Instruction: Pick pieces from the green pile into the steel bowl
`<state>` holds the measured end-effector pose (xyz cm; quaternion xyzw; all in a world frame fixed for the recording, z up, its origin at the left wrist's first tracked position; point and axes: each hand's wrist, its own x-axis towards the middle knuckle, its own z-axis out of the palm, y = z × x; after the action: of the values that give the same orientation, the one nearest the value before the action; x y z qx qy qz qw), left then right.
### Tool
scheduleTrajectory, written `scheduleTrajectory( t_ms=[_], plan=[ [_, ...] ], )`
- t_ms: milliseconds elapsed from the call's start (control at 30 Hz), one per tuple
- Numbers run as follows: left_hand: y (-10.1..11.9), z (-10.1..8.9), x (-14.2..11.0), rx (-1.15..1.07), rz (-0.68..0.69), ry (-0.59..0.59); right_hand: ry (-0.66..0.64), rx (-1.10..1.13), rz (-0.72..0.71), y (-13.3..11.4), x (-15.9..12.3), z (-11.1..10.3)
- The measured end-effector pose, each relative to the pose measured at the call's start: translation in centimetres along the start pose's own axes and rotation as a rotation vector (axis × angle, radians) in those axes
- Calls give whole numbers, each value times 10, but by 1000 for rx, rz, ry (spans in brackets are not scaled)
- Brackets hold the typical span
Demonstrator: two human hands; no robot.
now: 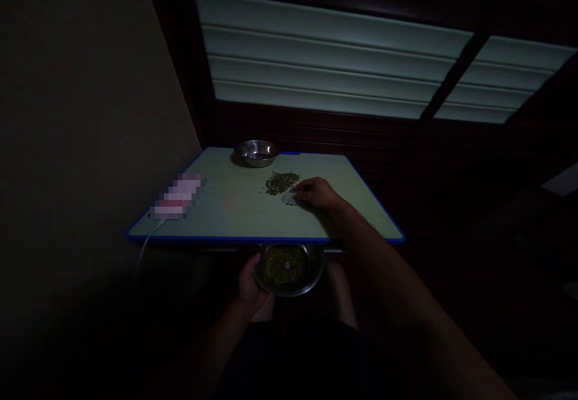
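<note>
My left hand (251,282) grips the left rim of a metal bowl (311,281) below the table's front edge. Small greenish grains (280,265) lie inside that bowl, with a tiny pale spot among them. Over the table, my right hand (318,193) pinches a thin, pale, see-through piece (289,197), whose exact kind I cannot make out. Its edge rests at the near right side of a loose pile of small greenish-brown grains (282,182). A few grains show just below the piece.
The pale tabletop (235,210) has a blue edge. A second metal bowl (257,154) stands at its back left. A blurred-out phone-like device (177,196) with a white cable (147,240) lies at the left. Wall and dark slatted panels stand close behind; the room is dim.
</note>
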<state>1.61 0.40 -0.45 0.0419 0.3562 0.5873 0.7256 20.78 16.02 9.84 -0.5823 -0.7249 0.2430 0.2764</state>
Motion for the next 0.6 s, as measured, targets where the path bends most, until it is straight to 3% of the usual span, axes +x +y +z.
scheduleTrajectory(
  t_ms=[600],
  plan=[
    [0,-2,1,8,4,-28,-110,24,-25,-12,-9,1]
  ],
)
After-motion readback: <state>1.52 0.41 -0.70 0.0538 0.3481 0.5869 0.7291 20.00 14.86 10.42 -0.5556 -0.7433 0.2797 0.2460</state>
